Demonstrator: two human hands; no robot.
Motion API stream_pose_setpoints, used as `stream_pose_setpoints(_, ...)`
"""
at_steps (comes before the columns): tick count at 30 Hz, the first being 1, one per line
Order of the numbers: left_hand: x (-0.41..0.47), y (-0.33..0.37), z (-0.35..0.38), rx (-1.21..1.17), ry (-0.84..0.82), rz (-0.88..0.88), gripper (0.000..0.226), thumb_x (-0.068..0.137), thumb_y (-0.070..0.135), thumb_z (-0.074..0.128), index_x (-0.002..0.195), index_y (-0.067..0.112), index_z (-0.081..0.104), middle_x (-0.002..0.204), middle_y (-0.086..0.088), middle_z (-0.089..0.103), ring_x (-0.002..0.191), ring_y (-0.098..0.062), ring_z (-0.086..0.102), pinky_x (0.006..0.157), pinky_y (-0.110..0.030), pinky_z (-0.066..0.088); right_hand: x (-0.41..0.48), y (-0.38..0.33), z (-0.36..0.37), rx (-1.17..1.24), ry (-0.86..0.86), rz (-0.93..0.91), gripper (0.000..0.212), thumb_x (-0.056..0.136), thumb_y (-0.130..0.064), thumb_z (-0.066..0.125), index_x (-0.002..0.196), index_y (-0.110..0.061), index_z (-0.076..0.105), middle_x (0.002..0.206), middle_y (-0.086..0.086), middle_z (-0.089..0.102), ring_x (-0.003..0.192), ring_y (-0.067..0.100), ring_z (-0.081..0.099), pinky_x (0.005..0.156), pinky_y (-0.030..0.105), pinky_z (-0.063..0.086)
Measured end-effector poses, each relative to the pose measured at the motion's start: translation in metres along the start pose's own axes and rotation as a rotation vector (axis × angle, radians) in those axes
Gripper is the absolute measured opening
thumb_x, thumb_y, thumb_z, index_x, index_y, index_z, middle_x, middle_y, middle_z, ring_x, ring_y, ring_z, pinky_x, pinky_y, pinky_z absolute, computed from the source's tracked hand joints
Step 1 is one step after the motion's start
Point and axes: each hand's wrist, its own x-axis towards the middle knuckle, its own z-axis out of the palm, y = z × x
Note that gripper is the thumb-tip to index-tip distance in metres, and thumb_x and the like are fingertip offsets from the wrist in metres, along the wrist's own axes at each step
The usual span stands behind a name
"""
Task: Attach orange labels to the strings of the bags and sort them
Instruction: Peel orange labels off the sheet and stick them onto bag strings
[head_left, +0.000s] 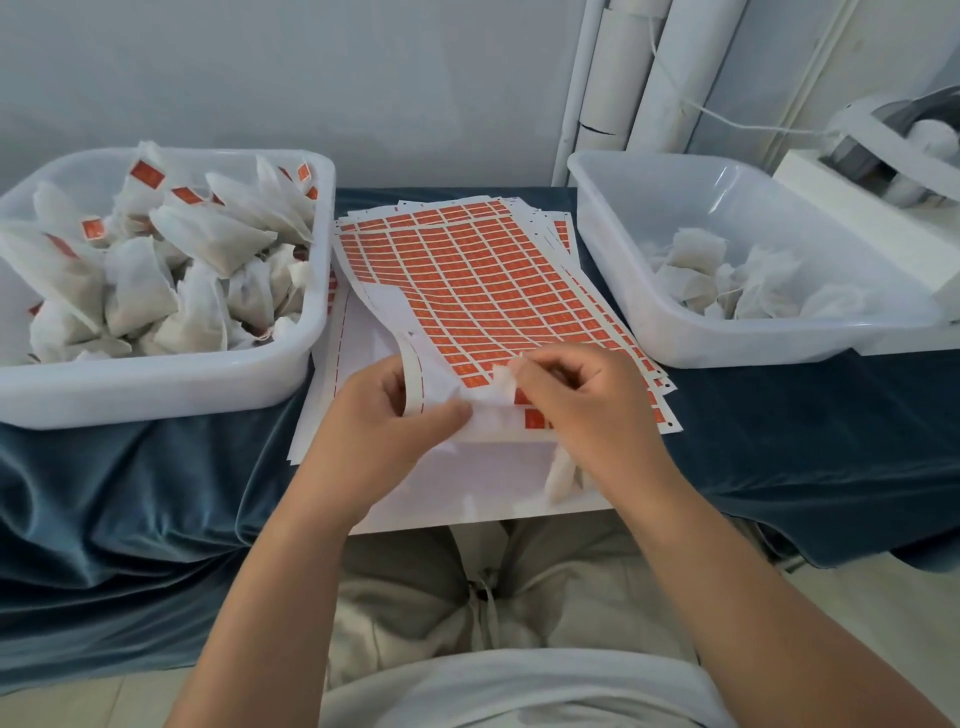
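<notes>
1. The bench (810, 431) is draped in a rumpled blue cloth (130, 493).
2. Left: a white tub (156, 400) sits on it.
3. Middle: stacked orange label sheets (467, 270), overhanging the near edge.
4. Right: a clear tub (623, 244).

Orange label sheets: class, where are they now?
Head view: orange label sheets lie centre, on the blue cloth between left tub and right tub, left hand gripping the near edge.

Soft even daylight, slightly blurry, wide-angle bending at edges

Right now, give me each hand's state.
Left hand: grips the label sheet by its near edge.
Right hand: pinches a small white scrap over that sheet.
</notes>
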Motion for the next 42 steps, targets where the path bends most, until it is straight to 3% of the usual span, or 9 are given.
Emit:
stream_pose_setpoints(4,0.008,-0.006,-0.013,0.097,0.154,-0.160,0.025,0.091,0.036,0.080,0.112,0.039,0.066,0.104,0.023,0.076,0.083,0.000,0.074,0.054,-0.012,0.054,0.004,0.000,-0.010,0.390,0.127,0.285,0.013,0.099,-0.039,0.069,0.099,-0.029,0.078,0.084,-0.019,0.077,0.073,0.003,0.074,0.068,0.022,0.059)
stream_pose_setpoints(8,0.010,-0.010,-0.025,0.671,0.316,-0.297,0.086,0.085,0.051,0.082,0.151,0.024,0.033,0.125,0.003,0.060,0.108,-0.022,0.065,0.090,-0.045,0.057,0.007,-0.002,-0.015,0.601,0.078,0.372,0.018,0.095,-0.041,0.074,0.090,-0.023,0.076,0.057,-0.008,0.050,0.047,0.007,0.040,0.053,0.020,0.042)
stream_pose_setpoints(10,0.005,-0.006,-0.015,0.807,0.411,-0.160,0.082,0.088,0.062,0.072,0.152,0.025,0.035,0.134,-0.001,0.056,0.118,-0.021,0.061,0.098,-0.049,0.056,0.007,-0.005,-0.011,0.673,0.042,0.380,0.022,0.093,-0.040,0.075,0.074,-0.028,0.075,0.056,-0.005,0.040,0.047,0.009,0.033,0.051,0.022,0.038)
stream_pose_setpoints(15,-0.006,0.014,0.029,0.236,0.021,0.018,0.037,0.086,0.077,0.054,0.102,0.050,0.073,0.098,0.024,0.075,0.089,0.006,0.068,0.068,-0.014,0.055,0.001,-0.013,0.000,0.704,0.008,0.336,0.036,0.097,-0.038,0.071,0.062,-0.033,0.069,0.052,-0.010,0.041,0.047,0.008,0.036,0.054,0.024,0.039)
stream_pose_setpoints(21,-0.014,0.015,0.055,-0.234,0.198,-0.022,0.015,0.099,0.039,0.070,0.089,0.035,0.080,0.093,0.008,0.080,0.081,-0.003,0.072,0.067,-0.021,0.053,-0.006,-0.019,0.000,0.620,-0.047,0.306,0.036,0.099,-0.042,0.068,0.063,-0.038,0.072,0.056,-0.011,0.052,0.052,0.007,0.046,0.066,0.028,0.043)
stream_pose_setpoints(27,-0.011,0.022,0.027,-0.055,0.359,0.110,0.007,0.092,0.045,0.074,0.089,0.043,0.079,0.085,0.014,0.080,0.080,-0.006,0.077,0.065,-0.012,0.056,0.002,-0.028,-0.027,0.044,-0.093,0.105,0.019,0.103,-0.048,0.060,0.098,-0.040,0.077,0.114,-0.028,0.069,0.107,-0.012,0.064,0.081,0.008,0.049)
stream_pose_setpoints(33,-0.014,0.027,0.012,0.140,0.232,0.134,0.015,0.093,0.036,0.071,0.089,0.047,0.080,0.079,0.016,0.077,0.074,-0.010,0.071,0.065,-0.020,0.061,-0.006,-0.050,-0.062,-0.184,-0.266,-0.100,0.029,0.104,-0.039,0.049,0.078,-0.033,0.062,0.070,-0.008,0.062,0.060,0.002,0.055,0.057,0.014,0.046)
stream_pose_setpoints(37,-0.019,0.032,0.018,0.196,0.090,0.178,0.014,0.095,0.029,0.071,0.088,0.033,0.082,0.081,0.014,0.074,0.073,-0.006,0.063,0.061,-0.012,0.049,-0.016,-0.062,-0.066,-0.173,-0.443,-0.169,0.027,0.099,-0.037,0.048,0.073,-0.038,0.058,0.067,-0.002,0.058,0.058,0.009,0.050,0.057,0.030,0.046)
stream_pose_setpoints(42,-0.026,0.039,0.025,0.180,-0.086,0.165,0.030,0.097,0.011,0.067,0.086,0.033,0.084,0.073,0.010,0.074,0.058,-0.009,0.056,0.054,-0.019,0.047,-0.015,-0.065,-0.057,-0.101,-0.439,-0.182,0.037,0.100,-0.025,0.055,0.068,-0.043,0.060,0.064,-0.013,0.059,0.060,0.008,0.052,0.057,0.024,0.044)
